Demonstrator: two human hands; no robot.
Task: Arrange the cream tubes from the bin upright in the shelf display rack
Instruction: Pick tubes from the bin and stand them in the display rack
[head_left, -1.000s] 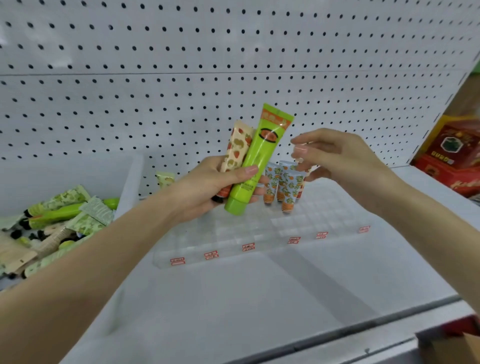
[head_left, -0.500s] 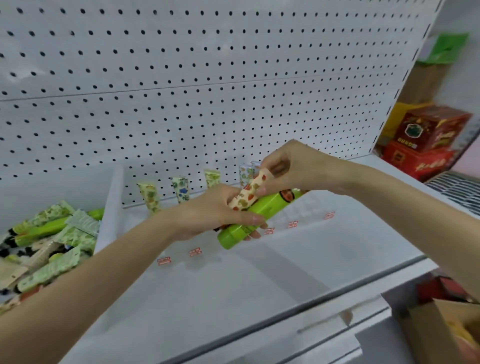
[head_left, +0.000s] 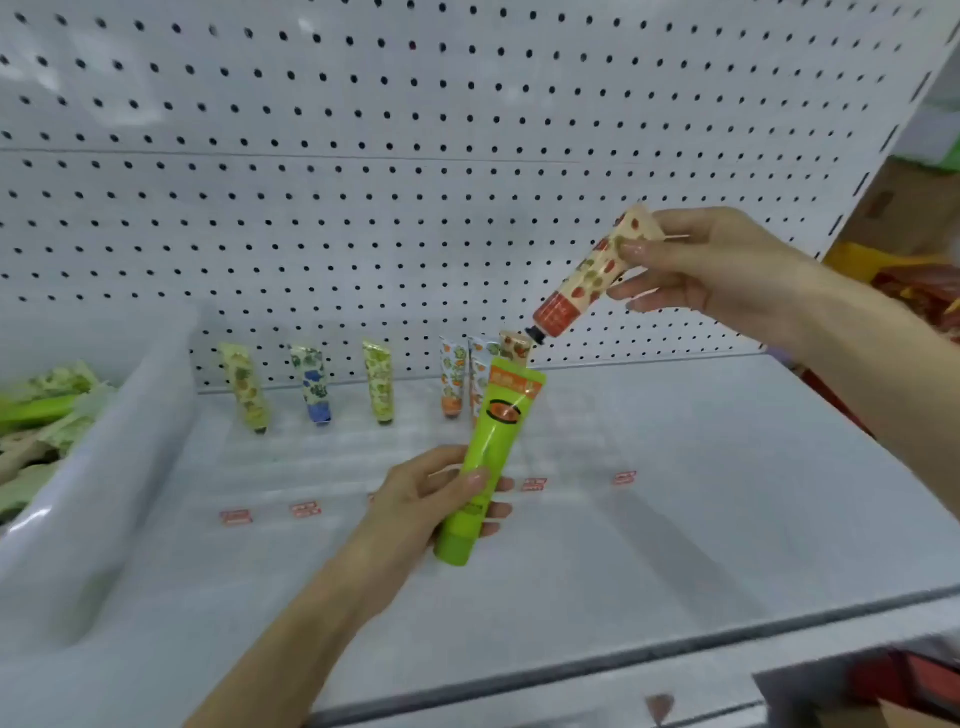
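Head view: half a second ago both tubes lay together in the left hand (head_left: 421, 493), with the right hand (head_left: 727, 270) just closing on one of them. Now the strawberry-print tube (head_left: 587, 280) has been drawn free. The right fingers (head_left: 649, 301) and thumb pinch it near its flat crimped tail, and it hangs tilted, black cap down, above the back edge of the shelf (head_left: 727, 493) and the right end of the standing row (head_left: 379, 387).

The left hand is left with the green tube (head_left: 498, 441) alone, its fingers (head_left: 500, 512) curled round the lower body, cap toward the shelf's front edge. I judge the split frees one tube for slotting cap-down into the rack (head_left: 582, 441), with the green one to follow.

More tubes wait in the bin (head_left: 119, 441) at the shelf's left end.

The tubes look like soft, glossy laminate: round at the cap, flattening to a sealed fin, so they should dent under a hard squeeze. The bin is smooth whitish plastic with a rounded rim. The rack is clear hard plastic with small red labels along its front, but blur makes its cells hard to make out, so which slot lies under the cap is uncertain. Behind stands a matt white pegboard (head_left: 363, 208).
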